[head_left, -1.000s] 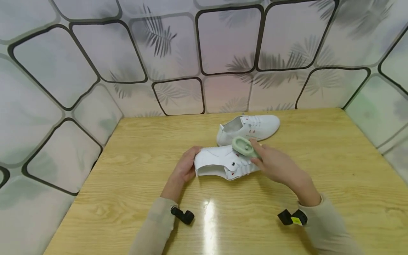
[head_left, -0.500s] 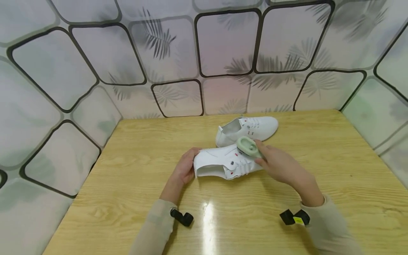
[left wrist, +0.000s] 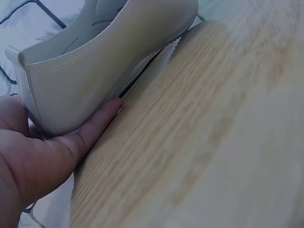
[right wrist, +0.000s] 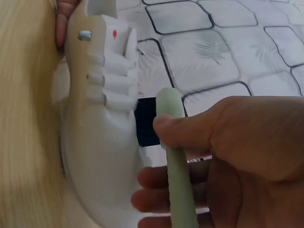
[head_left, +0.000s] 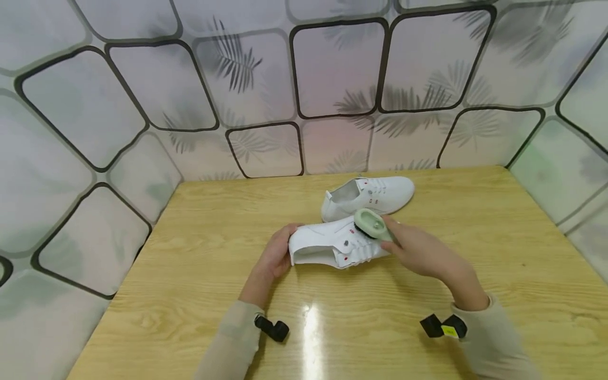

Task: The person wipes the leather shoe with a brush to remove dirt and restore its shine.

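A white lace-up shoe (head_left: 328, 245) lies on its side on the wooden table (head_left: 190, 237), opening toward me. My left hand (head_left: 277, 254) grips its heel (left wrist: 90, 76), with the thumb (left wrist: 92, 126) laid along the sole edge. My right hand (head_left: 410, 247) holds a pale green brush (head_left: 372, 224) by its handle (right wrist: 176, 180). The black bristles (right wrist: 146, 122) press against the laced upper (right wrist: 102, 118) near the toe. A second white shoe (head_left: 370, 194) stands just behind, untouched.
Patterned wall panels (head_left: 332, 79) close off the table at the back and on both sides. Bare wood lies to the left, to the right and in front of the shoes. Black wrist-worn cameras (head_left: 273, 328) sit on both sleeves.
The brush has slid a little to the right along the laces toward the toe. The left hand and the shoe have stayed put.
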A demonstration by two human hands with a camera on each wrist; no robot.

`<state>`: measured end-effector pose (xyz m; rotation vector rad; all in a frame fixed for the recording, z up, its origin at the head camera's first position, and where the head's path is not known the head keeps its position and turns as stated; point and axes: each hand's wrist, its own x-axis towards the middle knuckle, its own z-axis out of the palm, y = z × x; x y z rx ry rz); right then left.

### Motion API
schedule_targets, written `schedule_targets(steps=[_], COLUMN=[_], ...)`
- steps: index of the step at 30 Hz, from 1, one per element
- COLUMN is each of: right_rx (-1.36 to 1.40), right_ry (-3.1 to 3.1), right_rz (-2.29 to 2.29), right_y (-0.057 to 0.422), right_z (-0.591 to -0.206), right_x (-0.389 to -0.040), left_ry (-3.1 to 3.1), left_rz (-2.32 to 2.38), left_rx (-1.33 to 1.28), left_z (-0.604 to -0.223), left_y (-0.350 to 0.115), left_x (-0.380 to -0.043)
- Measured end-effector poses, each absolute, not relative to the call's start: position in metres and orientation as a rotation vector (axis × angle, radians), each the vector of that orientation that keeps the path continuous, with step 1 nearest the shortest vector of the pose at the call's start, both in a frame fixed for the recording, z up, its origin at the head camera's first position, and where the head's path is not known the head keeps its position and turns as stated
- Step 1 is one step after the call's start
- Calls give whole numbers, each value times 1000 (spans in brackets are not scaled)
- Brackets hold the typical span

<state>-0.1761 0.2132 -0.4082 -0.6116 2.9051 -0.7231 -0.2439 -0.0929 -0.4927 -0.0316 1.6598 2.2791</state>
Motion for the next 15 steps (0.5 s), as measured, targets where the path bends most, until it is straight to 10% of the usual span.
schedule_targets(steps=[15], right_rx=[-394], right_ry=[2979], right_rz=[-568], right_y=[213], right_z=[-405], right_x=[-176], left_ry=[1681], left_rz=[2272], left_rx=[-20], left_z=[-494], left_y=[-95], left_x=[-244])
